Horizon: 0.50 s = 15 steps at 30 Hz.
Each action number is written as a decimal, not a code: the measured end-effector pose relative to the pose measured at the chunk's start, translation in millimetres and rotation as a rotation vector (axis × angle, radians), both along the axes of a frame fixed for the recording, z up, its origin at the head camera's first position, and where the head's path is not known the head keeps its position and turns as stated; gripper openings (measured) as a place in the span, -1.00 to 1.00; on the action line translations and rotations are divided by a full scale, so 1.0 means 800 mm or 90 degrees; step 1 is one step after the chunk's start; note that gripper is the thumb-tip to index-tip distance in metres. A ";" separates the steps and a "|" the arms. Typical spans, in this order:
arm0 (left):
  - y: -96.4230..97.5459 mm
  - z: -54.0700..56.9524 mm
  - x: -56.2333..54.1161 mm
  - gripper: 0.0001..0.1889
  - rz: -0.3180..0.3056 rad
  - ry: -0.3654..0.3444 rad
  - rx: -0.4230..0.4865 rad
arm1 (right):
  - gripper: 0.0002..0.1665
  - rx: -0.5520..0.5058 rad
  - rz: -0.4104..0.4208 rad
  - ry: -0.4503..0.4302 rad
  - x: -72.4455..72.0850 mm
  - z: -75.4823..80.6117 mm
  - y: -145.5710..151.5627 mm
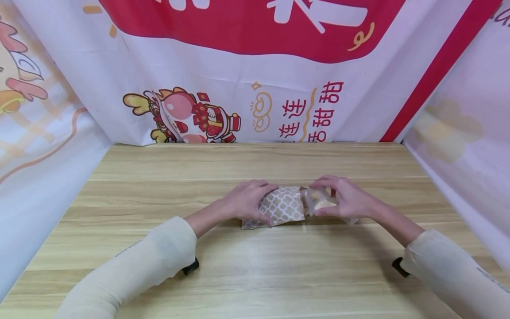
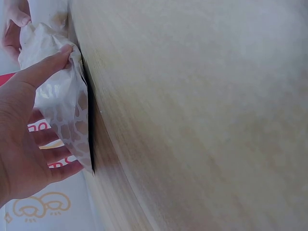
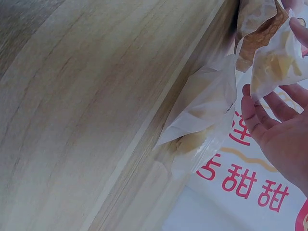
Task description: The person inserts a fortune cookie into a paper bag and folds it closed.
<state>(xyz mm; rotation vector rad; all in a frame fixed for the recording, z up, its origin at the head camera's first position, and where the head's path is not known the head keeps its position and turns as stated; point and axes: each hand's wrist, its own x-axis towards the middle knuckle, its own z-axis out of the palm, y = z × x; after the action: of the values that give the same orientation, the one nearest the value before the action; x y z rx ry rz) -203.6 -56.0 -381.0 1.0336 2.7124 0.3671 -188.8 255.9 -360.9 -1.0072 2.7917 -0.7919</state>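
A brown paper bag with a white lattice print (image 1: 283,206) lies on its side on the table, its mouth facing right. My left hand (image 1: 247,201) grips the closed end, thumb on the near side and fingers behind, as the left wrist view shows. At the mouth, my right hand (image 1: 352,199) holds a translucent packet (image 3: 278,65) with pale yellow pieces inside, between thumb and fingers. Below that hand, a second translucent packet (image 3: 204,103) with yellowish contents rests on the table against the bag's open end. The brown inside of the bag (image 3: 260,41) shows at its mouth.
The wood-grain table (image 1: 255,274) extends around both hands. A white and red printed cloth (image 1: 247,66) hangs at the table's back edge, with further printed cloths at the left (image 1: 52,146) and right (image 1: 450,146) sides.
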 end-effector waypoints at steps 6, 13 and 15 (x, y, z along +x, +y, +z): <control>0.000 0.002 0.002 0.11 0.001 -0.002 0.000 | -0.23 0.009 -0.008 0.000 -0.002 0.000 -0.003; 0.000 0.003 0.003 0.09 0.004 -0.006 0.005 | -0.24 0.005 -0.008 -0.002 -0.005 0.000 -0.006; -0.001 0.004 0.003 0.11 0.003 -0.008 0.005 | -0.23 0.005 -0.011 -0.005 -0.006 -0.001 -0.007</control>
<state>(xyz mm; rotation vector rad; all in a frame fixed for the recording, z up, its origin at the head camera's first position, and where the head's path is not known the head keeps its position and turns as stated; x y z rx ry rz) -201.0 -56.4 -377.9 1.0238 2.7053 0.3838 -193.2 250.2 -361.5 -0.9787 2.7984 -0.7839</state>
